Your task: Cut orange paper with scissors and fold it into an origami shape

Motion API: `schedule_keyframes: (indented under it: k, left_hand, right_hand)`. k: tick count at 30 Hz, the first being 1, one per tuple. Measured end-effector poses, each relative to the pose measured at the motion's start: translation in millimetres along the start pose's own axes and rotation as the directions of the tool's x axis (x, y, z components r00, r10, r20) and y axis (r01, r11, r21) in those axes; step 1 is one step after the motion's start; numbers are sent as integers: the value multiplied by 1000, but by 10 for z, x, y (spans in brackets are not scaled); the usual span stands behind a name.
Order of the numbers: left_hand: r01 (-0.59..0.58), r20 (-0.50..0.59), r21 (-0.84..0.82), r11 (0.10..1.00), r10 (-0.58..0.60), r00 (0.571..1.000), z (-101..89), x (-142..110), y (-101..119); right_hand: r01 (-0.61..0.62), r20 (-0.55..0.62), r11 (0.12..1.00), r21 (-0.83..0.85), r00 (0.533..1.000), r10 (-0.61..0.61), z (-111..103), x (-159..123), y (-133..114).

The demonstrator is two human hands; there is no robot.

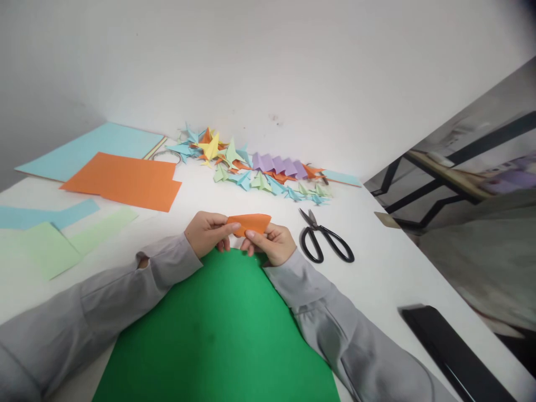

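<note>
A small folded piece of orange paper (253, 221) is held up between my two hands, just above the far edge of a green sheet (218, 329). My left hand (208, 230) pinches its left end, thumb in front. At its lower right, my right hand (274, 243) grips it, the thumb pressed on the near face and the fingers partly hidden behind. To the right of my right hand lie black-handled scissors (320, 237), blades parted and pointing away from me.
Folded paper stars and shapes (211, 146) are heaped along the wall, with a purple pleated strip (278, 165) among them. Orange sheets (121, 181), a large blue sheet (94, 148) and green paper pieces (50, 248) lie to the left. A black object (456, 352) rests near the right edge.
</note>
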State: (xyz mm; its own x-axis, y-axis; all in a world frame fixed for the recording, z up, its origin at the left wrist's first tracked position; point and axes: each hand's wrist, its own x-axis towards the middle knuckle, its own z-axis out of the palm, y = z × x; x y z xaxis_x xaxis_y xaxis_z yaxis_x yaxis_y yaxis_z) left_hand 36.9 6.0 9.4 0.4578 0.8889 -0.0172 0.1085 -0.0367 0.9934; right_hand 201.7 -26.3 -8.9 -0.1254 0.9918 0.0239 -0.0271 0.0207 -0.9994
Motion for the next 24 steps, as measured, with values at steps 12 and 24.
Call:
schedule_keyframes:
  k: [12, 24]
  left_hand:
    - [19, 8, 24, 1000, -20, 1000, 3, 3, 13]
    - [9, 16, 41, 999, -9, 1000, 5, -7, 20]
  right_hand:
    - [0, -8, 1000, 8, 1000, 0, 7, -3, -3]
    - [10, -21, 1000, -8, 1000, -10, 2, -1, 12]
